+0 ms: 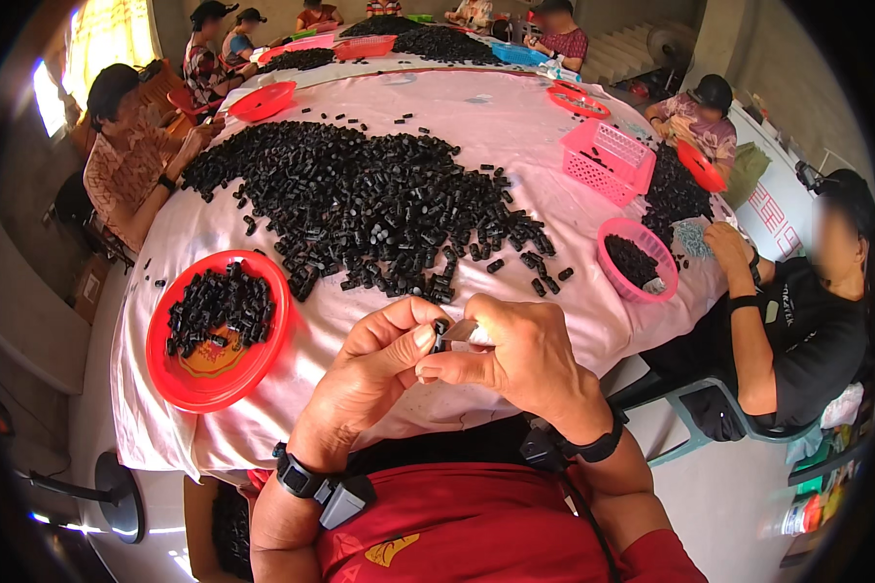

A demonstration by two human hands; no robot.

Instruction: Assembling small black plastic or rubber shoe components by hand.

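Observation:
In front of my chest my hands meet over the near edge of the cloth. My left hand pinches a small black cylindrical part between thumb and fingertips. Against that part, my right hand has its thumb and fingers closed on a small whitish, see-through piece, mostly hidden by the fingers; its kind is unclear. Beyond both hands spreads a large heap of loose black cylindrical parts. To the left, a red plastic dish holds more of these black parts.
A pink round basket of small black pieces stands at right, near a pink rectangular basket. Co-workers sit around the cloth-covered table; one in black is close on my right. A cardboard box stands below left.

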